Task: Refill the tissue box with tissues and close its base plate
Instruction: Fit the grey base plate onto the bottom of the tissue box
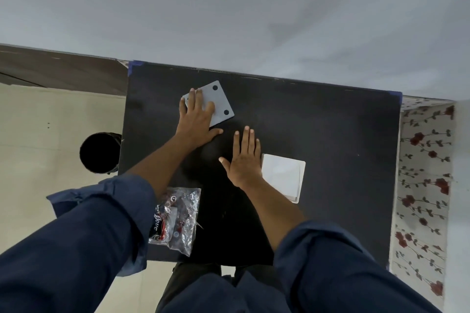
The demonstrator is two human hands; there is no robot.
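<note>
On the black table a grey square tissue box lies base up, with black round feet at its corners. My left hand rests flat on its near left part, fingers spread. Just right of the table's middle, my right hand lies flat on the bare surface with its fingers apart and holds nothing. A white stack of tissues sits beside the right hand, touching its outer edge. A crinkled clear plastic wrapper with red and black print lies near the front left edge, partly under my left forearm.
A black round bin stands on the pale floor left of the table. A grey wall runs along the table's far edge. A floral patterned surface borders the table's right side. Blue tape marks the table's far corners.
</note>
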